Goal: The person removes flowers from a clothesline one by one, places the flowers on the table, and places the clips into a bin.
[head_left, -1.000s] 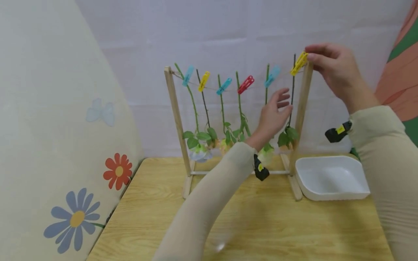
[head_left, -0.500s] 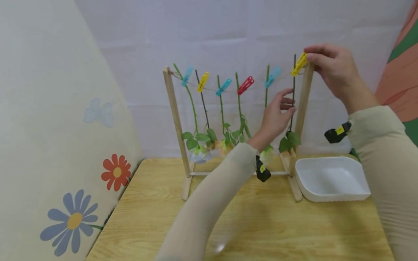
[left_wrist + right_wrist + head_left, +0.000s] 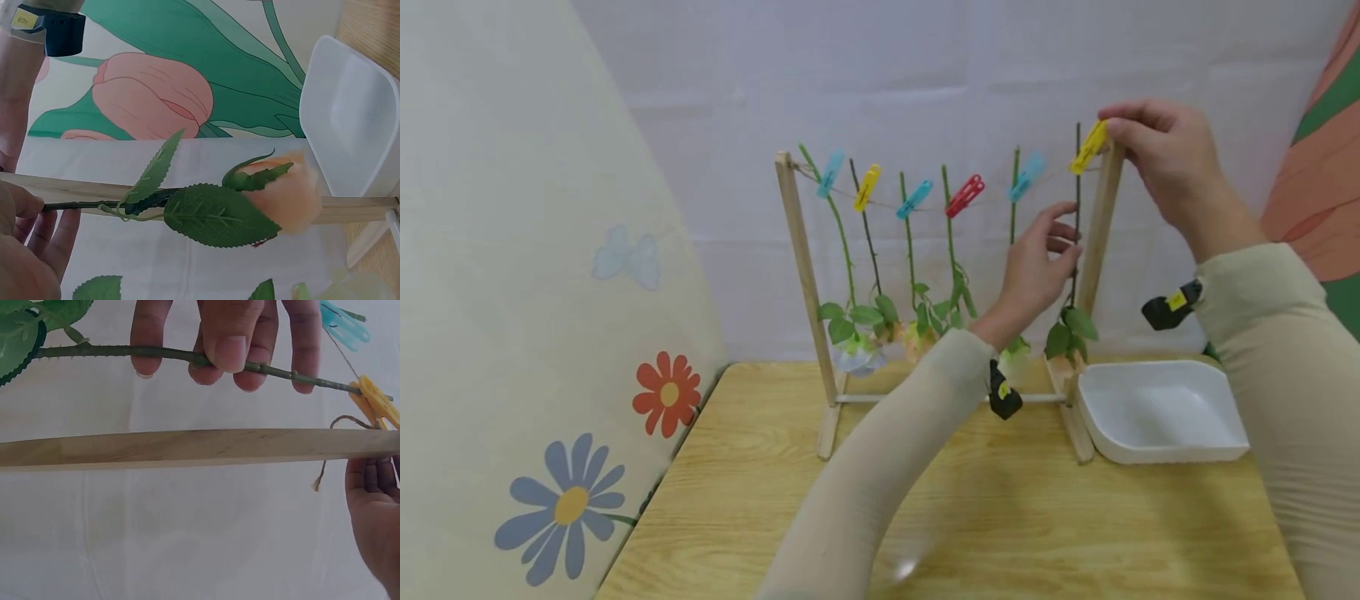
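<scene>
At the rack's right end a peach rose (image 3: 281,194) hangs head down, its dark stem (image 3: 1078,192) crossing a yellow clothespin (image 3: 1088,148) near the top. My left hand (image 3: 1037,258) pinches that stem about midway, thumb on one side and fingers on the other, as the right wrist view shows. My right hand (image 3: 1176,167) pinches the upper end of the yellow clothespin between thumb and fingers, beside the top of the wooden post (image 3: 1102,208). In the right wrist view the clothespin sits at the string by the post, where a knotted twine end (image 3: 317,481) dangles.
Several other roses hang upside down along the string, held by blue, yellow and red clothespins (image 3: 964,196). A white tray (image 3: 1165,412) stands on the wooden table (image 3: 1000,517) right of the rack's foot. A painted panel (image 3: 550,333) borders the left side.
My left hand has moved slightly right and closed on the dark stem, and the rose's leaves have swung to the right. My right hand stays at the yellow clothespin.
</scene>
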The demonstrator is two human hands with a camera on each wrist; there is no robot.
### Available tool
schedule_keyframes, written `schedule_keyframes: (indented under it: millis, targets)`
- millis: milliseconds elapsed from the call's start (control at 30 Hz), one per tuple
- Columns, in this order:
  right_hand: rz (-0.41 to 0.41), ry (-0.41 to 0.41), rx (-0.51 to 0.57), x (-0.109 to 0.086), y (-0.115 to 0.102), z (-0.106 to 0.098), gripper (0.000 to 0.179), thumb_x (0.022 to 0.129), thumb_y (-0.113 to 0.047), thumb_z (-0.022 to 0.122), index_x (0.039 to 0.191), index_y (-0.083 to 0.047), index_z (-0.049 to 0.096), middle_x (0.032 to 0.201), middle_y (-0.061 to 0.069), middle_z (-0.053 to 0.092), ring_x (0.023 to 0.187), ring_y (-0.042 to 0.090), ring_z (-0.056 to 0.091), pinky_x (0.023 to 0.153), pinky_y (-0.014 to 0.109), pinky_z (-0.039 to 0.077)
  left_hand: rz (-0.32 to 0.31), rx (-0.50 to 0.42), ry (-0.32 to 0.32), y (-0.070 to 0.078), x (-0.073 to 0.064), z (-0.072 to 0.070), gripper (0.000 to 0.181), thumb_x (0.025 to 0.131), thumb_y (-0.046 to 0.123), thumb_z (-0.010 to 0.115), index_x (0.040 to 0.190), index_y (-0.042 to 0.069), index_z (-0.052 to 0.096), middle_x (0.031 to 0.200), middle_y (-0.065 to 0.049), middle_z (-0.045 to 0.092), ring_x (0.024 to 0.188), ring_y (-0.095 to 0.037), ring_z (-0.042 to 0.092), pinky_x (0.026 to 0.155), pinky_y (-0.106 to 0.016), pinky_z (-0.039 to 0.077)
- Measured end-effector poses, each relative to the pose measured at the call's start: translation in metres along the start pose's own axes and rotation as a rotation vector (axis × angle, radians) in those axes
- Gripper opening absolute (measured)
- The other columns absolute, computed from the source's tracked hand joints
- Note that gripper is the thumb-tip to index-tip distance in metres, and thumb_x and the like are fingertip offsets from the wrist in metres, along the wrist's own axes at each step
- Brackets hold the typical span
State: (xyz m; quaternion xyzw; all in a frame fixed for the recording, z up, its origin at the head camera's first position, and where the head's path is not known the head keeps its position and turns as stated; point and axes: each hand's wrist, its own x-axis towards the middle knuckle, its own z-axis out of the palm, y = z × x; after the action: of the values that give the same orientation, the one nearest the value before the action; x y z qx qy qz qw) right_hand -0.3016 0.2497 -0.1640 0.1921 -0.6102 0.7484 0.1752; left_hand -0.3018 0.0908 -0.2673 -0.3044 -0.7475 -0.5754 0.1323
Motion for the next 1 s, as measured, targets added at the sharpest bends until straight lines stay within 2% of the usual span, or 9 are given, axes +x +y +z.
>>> schedule_keyframes:
  millis: [167,300,467,633,733,833,900,1000]
  targets:
    - [-0.029,0.045,-0.003,0.001,0.002,0.005,0.01,0.094,-0.005,0.07,0.1,0.002,0.074,0.099,0.007,0.066,0.093,0.016,0.06,0.085,0.019,0.051,-0.01,-0.016,0.003,0.001,0.0,-0.001,0.051,0.095,-0.004,0.064,0.143,0.008,0.051,0.111,-0.011,0.068,0.09,-0.013,0.067,0.065,-0.016,0.057]
    - [-0.051,0.057,-0.003,0.001,0.003,0.007,0.012,0.095,-0.002,0.067,0.106,0.0,0.072,0.103,0.007,0.064,0.094,0.016,0.059,0.085,0.018,0.052,-0.028,-0.017,-0.001,0.001,-0.002,-0.002,0.052,0.095,-0.003,0.064,0.144,0.009,0.051,0.112,-0.011,0.067,0.091,-0.011,0.067,0.066,-0.016,0.057]
    - [-0.062,0.085,-0.018,0.002,0.002,0.009,0.015,0.097,-0.003,0.065,0.11,-0.001,0.072,0.107,0.007,0.064,0.098,0.016,0.059,0.088,0.018,0.051,0.01,-0.04,0.024,0.001,-0.005,-0.002,0.05,0.094,-0.005,0.065,0.141,0.006,0.053,0.109,-0.013,0.068,0.087,-0.012,0.067,0.063,-0.018,0.058]
    - [-0.105,0.141,-0.022,0.004,0.003,0.009,0.014,0.097,-0.001,0.064,0.107,-0.001,0.074,0.103,0.006,0.066,0.095,0.015,0.059,0.087,0.02,0.049,0.038,-0.018,0.036,0.0,-0.009,-0.003,0.049,0.093,-0.005,0.066,0.139,0.005,0.054,0.107,-0.014,0.068,0.085,-0.013,0.067,0.064,-0.016,0.057]
    - [-0.142,0.178,0.031,0.005,0.004,0.008,0.014,0.096,0.003,0.064,0.104,0.001,0.075,0.1,0.007,0.067,0.09,0.016,0.061,0.085,0.021,0.05,0.048,0.006,0.026,-0.001,-0.011,-0.005,0.049,0.093,-0.004,0.066,0.14,0.005,0.054,0.108,-0.014,0.069,0.086,-0.014,0.067,0.066,-0.015,0.056]
    - [-0.192,0.194,0.131,0.006,0.002,0.006,0.013,0.095,0.006,0.063,0.103,0.006,0.073,0.1,0.012,0.067,0.088,0.019,0.063,0.086,0.024,0.054,0.064,0.024,0.015,-0.003,-0.014,-0.005,0.05,0.093,-0.003,0.067,0.14,0.006,0.053,0.108,-0.012,0.069,0.086,-0.01,0.067,0.069,-0.014,0.055]
    - [-0.221,0.188,0.198,0.006,0.0,0.004,0.013,0.094,0.008,0.064,0.104,0.01,0.072,0.101,0.015,0.066,0.089,0.022,0.064,0.087,0.026,0.055,0.088,0.029,0.01,-0.005,-0.017,-0.004,0.05,0.093,-0.003,0.067,0.14,0.005,0.054,0.107,-0.012,0.069,0.085,-0.009,0.067,0.07,-0.013,0.055]
    - [-0.214,0.156,0.238,0.003,-0.003,0.0,0.018,0.094,0.004,0.066,0.11,0.012,0.069,0.108,0.016,0.063,0.093,0.023,0.063,0.089,0.027,0.056,0.126,0.029,0.001,-0.007,-0.021,-0.002,0.05,0.092,-0.004,0.067,0.14,0.003,0.054,0.106,-0.014,0.069,0.085,-0.013,0.068,0.07,-0.014,0.055]
